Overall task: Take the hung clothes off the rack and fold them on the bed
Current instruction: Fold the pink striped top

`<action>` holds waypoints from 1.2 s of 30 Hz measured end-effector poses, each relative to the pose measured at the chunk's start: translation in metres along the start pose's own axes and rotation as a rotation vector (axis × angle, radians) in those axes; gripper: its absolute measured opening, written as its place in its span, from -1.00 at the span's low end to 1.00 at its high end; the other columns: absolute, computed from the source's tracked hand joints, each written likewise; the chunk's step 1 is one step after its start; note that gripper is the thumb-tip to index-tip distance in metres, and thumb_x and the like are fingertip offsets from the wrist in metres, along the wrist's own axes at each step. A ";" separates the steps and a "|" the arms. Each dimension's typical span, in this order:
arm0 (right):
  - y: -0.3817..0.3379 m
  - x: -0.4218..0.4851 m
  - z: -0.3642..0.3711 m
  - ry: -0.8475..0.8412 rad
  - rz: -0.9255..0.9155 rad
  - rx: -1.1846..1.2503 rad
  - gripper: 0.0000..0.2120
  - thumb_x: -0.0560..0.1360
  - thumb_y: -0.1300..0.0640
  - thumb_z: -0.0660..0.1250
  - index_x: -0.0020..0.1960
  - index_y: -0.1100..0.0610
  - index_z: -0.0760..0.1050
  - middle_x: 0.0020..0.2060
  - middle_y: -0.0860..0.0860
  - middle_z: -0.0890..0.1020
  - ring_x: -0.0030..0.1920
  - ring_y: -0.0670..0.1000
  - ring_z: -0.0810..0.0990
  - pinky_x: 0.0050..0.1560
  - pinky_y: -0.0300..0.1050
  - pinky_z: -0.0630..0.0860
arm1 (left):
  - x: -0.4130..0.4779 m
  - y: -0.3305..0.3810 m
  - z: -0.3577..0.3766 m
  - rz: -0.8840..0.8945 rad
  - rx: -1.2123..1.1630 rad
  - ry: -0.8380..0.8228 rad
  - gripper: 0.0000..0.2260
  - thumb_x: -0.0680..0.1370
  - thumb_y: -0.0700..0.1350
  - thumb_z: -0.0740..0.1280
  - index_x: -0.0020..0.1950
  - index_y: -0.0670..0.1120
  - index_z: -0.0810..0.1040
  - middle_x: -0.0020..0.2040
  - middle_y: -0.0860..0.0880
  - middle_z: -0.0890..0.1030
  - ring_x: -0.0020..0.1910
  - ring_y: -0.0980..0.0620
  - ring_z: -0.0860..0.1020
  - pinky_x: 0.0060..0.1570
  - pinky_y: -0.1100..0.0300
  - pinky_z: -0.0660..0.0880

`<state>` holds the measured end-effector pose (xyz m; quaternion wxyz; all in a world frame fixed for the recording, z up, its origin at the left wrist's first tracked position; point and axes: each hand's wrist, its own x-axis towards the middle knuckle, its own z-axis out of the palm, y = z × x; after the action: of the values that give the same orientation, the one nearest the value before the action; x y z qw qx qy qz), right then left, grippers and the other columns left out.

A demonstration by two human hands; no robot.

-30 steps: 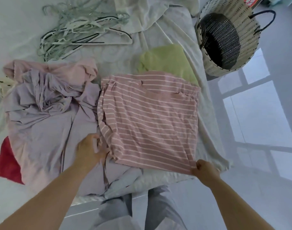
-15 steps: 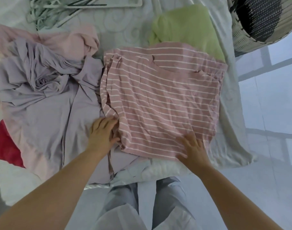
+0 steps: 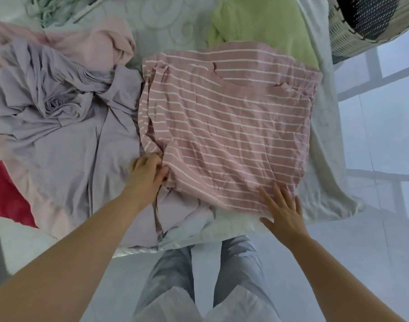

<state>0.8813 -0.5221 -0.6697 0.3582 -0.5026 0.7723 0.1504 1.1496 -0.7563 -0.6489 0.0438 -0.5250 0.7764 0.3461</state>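
A pink shirt with white stripes (image 3: 231,126) lies spread flat on the white bed (image 3: 168,36), collar away from me. My left hand (image 3: 147,175) pinches its bunched lower left edge, fingers curled into the fabric. My right hand (image 3: 282,210) lies flat with straight spread fingers on the shirt's lower right hem, at the near edge of the bed. A folded light green garment (image 3: 261,26) sits just beyond the striped shirt, partly under its top edge.
A crumpled lilac garment (image 3: 57,108) fills the left of the bed, over a pale pink one (image 3: 89,43) and a red one (image 3: 6,201). Hangers (image 3: 50,8) lie at the far left. A woven basket (image 3: 370,22) stands on the floor at the far right. My legs are below.
My right hand let go of the shirt's lower right corner and now lies flat on the hem. My left hand curled onto the left edge. The view moved closer and downward.
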 end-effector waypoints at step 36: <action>0.016 -0.004 -0.119 0.716 0.060 0.437 -0.75 0.48 0.25 0.20 0.06 0.25 0.60 -0.07 0.17 0.63 -0.18 0.19 0.59 -0.09 -0.08 0.47 | 0.013 -0.018 -0.109 -0.170 -0.509 0.222 -0.72 0.56 -0.28 0.24 -0.10 0.14 0.46 -0.21 0.03 0.45 -0.46 0.20 0.48 -0.38 0.41 0.47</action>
<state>0.8205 -0.5831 -0.5859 0.1610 -0.4126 0.8761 -0.1907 1.1908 -0.8337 -0.5808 -0.1457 -0.6170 0.6179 0.4651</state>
